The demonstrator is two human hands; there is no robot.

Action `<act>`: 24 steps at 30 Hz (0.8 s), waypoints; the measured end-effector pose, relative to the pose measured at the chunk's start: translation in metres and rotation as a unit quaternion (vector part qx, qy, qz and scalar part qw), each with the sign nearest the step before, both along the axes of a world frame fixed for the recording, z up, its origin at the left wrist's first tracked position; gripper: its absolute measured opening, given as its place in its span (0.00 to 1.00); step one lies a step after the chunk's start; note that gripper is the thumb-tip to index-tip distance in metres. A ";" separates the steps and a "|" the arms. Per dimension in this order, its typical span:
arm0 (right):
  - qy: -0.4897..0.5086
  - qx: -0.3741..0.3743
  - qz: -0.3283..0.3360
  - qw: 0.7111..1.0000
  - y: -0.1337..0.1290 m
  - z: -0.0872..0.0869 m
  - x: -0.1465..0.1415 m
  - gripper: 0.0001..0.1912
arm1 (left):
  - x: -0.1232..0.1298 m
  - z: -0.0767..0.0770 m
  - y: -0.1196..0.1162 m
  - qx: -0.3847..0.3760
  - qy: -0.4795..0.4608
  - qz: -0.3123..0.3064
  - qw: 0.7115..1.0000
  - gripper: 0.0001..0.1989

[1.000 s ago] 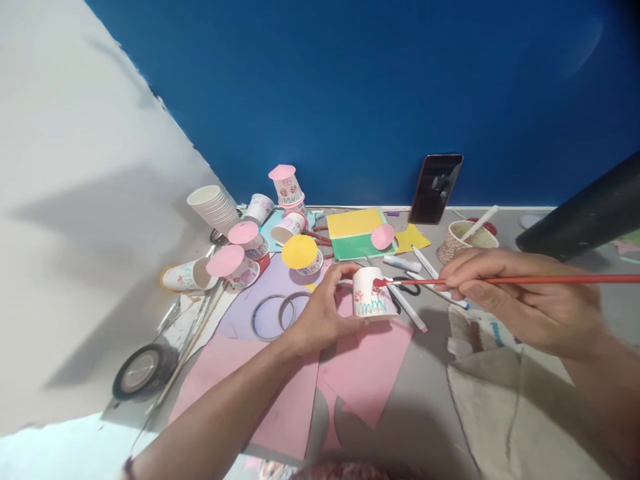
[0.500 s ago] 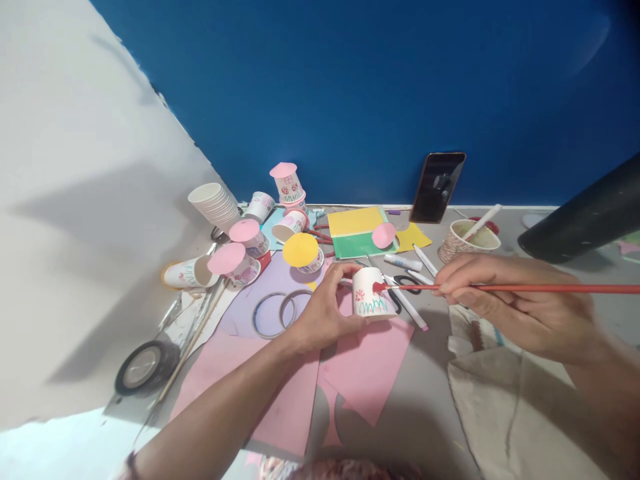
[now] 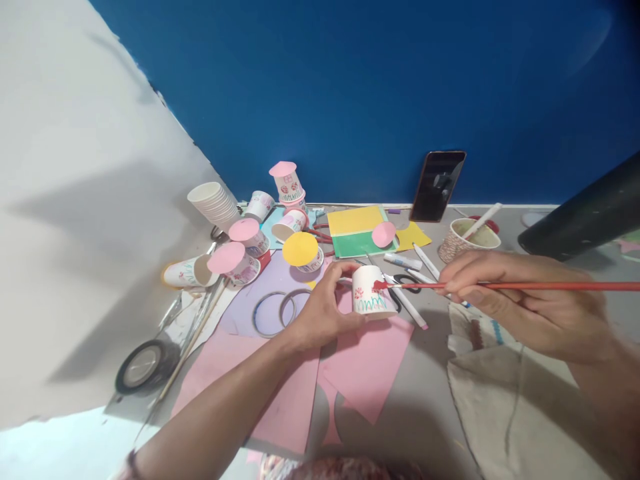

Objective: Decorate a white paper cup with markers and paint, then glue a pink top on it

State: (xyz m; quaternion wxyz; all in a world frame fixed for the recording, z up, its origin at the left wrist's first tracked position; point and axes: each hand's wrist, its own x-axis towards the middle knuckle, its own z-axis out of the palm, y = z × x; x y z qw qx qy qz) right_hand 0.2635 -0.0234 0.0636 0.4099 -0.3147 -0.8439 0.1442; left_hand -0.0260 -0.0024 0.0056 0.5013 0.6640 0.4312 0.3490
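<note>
A white paper cup (image 3: 367, 279) is gripped by its rim and base in my left hand (image 3: 333, 307), tilted above the pink paper. It bears red dotted flowers and teal grass-like strokes. My right hand (image 3: 520, 300) pinches a slim red paintbrush (image 3: 550, 287), held nearly level. The brush's red-loaded tip touches the cup's side, where a red patch shows. Beneath and behind the cup lie scissors (image 3: 410, 281), partly hidden, and a white marker (image 3: 413, 310). Pink paper sheets (image 3: 370, 380) spread below my left hand.
Decorated cups with pink (image 3: 229, 259) and yellow paper discs (image 3: 300, 249) stand at the left, near a cup stack (image 3: 213, 200). Tape rings (image 3: 270, 313) lie on purple paper. A phone (image 3: 438, 187) leans on the blue wall. At right are a water cup (image 3: 470, 243) and a cloth (image 3: 505, 407).
My right hand has shifted slightly to the right along with its grip on the paintbrush. The brush tip stays against the cup, which my left hand holds almost still.
</note>
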 end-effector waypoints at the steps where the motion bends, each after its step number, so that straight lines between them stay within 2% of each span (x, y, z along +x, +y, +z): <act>1: 0.000 -0.003 -0.002 1.000 0.000 0.000 0.000 0.08 | 0.000 0.000 0.000 0.002 -0.002 -0.002 1.000 0.39; 7: 0.041 -0.003 -0.001 0.999 -0.001 0.004 0.001 0.10 | -0.004 -0.006 0.000 0.013 -0.023 -0.018 1.000 0.37; 19: -0.023 0.003 0.020 1.000 0.000 0.004 -0.003 0.07 | 0.000 -0.001 -0.001 0.017 -0.020 -0.013 1.000 0.36; 24: -0.017 0.018 0.010 1.000 0.001 0.005 0.000 0.07 | 0.000 0.000 0.000 0.013 -0.011 -0.011 1.000 0.38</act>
